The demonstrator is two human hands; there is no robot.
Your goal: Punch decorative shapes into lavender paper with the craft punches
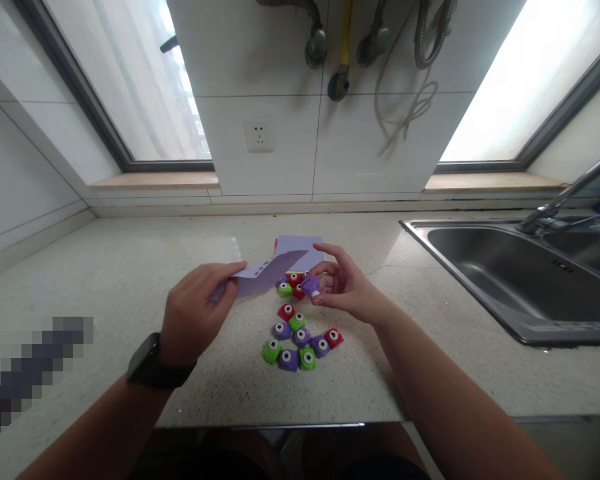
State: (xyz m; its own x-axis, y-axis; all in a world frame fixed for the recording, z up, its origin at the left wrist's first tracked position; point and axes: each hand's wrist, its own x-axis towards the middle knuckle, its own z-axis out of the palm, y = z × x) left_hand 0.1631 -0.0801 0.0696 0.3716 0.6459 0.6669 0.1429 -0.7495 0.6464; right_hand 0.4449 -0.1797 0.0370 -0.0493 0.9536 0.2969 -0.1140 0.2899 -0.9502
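A folded sheet of pale purple paper [257, 283] is pinched between the thumb and fingers of my left hand [203, 297]. A short row of small punched holes shows near the paper's left end. In my right hand [347, 283] is a purple paper punch [311, 287], held by the thumb and curled fingers, with the index finger raised. Just below both hands lies a loose group of small craft punches in green [273, 351], purple [289, 360] and red [334, 337], each with a white disc on top. More punches [285, 289] sit behind, partly covered by the paper.
A stack of pale purple paper [300, 244] lies behind the punches on the speckled countertop [130, 267]. At the right is a steel sink [480, 273] with a tap [545, 213]. A tiled wall with a socket [259, 136] and pipes stands at the back.
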